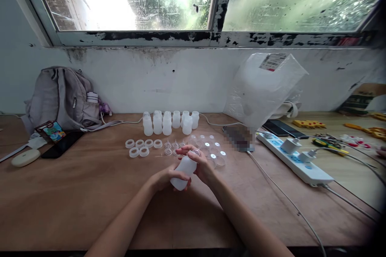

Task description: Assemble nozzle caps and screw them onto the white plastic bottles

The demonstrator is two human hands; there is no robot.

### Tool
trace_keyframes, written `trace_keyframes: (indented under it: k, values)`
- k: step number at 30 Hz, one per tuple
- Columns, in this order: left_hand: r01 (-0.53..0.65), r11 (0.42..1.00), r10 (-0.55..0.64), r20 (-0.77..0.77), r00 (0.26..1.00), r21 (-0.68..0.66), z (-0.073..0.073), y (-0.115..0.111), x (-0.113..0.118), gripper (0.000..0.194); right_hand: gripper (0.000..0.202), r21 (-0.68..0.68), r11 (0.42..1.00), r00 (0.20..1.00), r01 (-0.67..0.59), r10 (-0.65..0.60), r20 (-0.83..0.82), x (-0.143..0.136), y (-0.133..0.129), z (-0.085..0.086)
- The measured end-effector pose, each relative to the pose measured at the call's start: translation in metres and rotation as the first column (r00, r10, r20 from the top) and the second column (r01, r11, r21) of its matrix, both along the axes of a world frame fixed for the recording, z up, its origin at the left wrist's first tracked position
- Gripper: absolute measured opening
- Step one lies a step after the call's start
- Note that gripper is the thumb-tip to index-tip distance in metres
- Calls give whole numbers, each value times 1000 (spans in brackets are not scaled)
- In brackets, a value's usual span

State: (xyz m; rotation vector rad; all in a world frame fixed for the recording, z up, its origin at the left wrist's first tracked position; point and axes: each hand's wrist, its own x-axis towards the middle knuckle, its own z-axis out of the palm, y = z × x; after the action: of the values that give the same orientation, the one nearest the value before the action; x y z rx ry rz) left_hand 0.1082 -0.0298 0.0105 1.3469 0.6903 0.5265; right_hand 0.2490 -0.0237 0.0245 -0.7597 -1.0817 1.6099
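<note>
A frosted white bottle (183, 170) is held tilted between both hands above the front half of the table. My left hand (169, 177) wraps round its lower part, and my right hand (201, 164) closes round its upper end, where a clear piece shows. Behind the hands lie white rings (144, 151), small clear nipple-shaped pieces (168, 151) and clear round caps (221, 158), partly hidden by my right hand. Several frosted bottles (167, 123) stand upright near the wall, some with clear tops.
At the left are a grey backpack (64, 96), a black phone (62, 145) and a cream oval case (25, 158). A power strip (297, 160) with plugs and cables lies at the right, near a clear plastic bag (262, 88). A person's fingers (381, 152) show at the right edge.
</note>
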Motion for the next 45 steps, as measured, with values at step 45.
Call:
trace_keyframes:
  k: [45]
  values:
    - [-153, 272, 877, -179, 446, 950, -22, 14, 0, 54, 18, 625, 734, 51, 266, -658, 751, 45, 22, 4]
